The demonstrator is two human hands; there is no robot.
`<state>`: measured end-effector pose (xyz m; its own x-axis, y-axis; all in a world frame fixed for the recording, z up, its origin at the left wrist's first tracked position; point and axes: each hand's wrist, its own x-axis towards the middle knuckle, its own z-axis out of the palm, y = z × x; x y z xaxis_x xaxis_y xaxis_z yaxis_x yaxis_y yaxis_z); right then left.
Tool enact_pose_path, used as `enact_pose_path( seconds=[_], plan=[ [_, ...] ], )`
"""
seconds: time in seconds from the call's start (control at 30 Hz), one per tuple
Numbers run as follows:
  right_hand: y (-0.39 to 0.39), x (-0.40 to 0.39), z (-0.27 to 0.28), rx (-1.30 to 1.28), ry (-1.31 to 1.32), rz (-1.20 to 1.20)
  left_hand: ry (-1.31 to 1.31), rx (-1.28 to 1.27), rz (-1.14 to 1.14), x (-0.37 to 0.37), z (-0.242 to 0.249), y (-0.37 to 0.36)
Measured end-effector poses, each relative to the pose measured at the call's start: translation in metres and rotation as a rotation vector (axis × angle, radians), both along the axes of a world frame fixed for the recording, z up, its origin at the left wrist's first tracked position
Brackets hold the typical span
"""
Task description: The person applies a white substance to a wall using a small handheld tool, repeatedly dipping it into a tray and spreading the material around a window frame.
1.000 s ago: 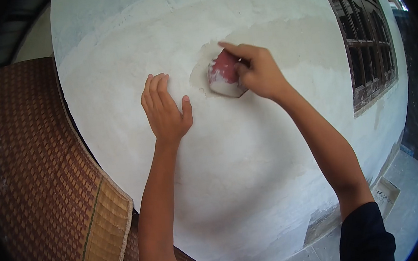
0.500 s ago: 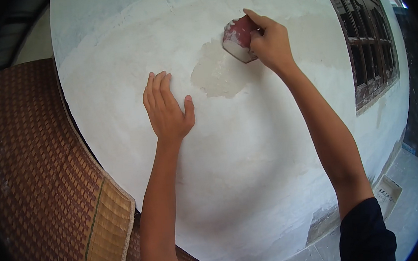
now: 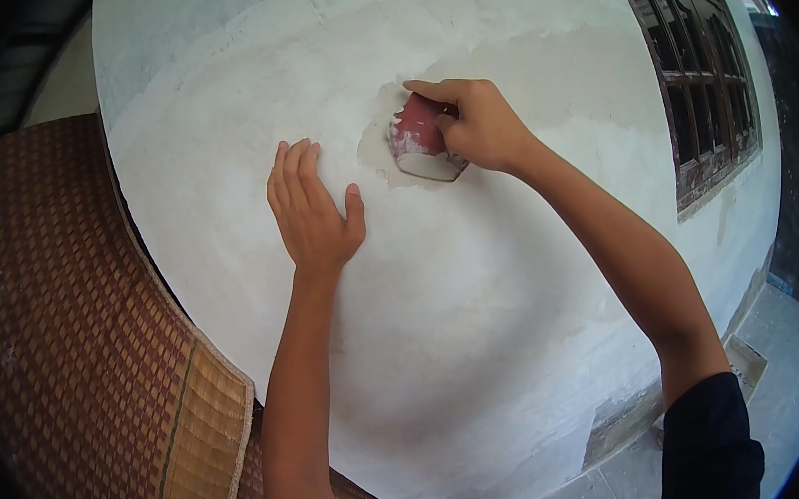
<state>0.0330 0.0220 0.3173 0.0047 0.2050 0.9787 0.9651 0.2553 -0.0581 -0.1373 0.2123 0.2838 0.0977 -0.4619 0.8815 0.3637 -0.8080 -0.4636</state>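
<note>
In my right hand [image 3: 488,126] is a red putty scraper [image 3: 420,126], its lower part smeared with whitish putty. The index finger stretches along its top and the other fingers curl round its side. The scraper lies against a damp, greyish patch of putty [image 3: 373,147] and covers most of it. To the left, my left hand [image 3: 310,205] rests on the white wall [image 3: 442,303] with its fingers stretched and thumb apart, holding nothing.
A woven brown mat [image 3: 62,298] hangs or stands along the left side. At right, a dark wooden window [image 3: 703,80] with bars is set in the wall. A pale tray-like box [image 3: 747,366] sits on the grey floor [image 3: 794,357] at lower right.
My right hand has moved the scraper down and to the left, over the putty patch. My left hand stays on the wall, nearly in the same place.
</note>
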Motion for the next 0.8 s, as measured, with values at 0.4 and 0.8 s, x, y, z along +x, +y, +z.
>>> enact_pose_path(
  seconds=[0.4,0.8],
  plan=[
    [0.014,-0.001,-0.008,0.279,0.084,-0.083,0.000,-0.011,0.004,-0.002,0.000,0.000],
    [0.000,0.007,0.012,0.456,0.150,-0.086,-0.002,-0.018,-0.006,-0.002,-0.001,0.002]
  ],
)
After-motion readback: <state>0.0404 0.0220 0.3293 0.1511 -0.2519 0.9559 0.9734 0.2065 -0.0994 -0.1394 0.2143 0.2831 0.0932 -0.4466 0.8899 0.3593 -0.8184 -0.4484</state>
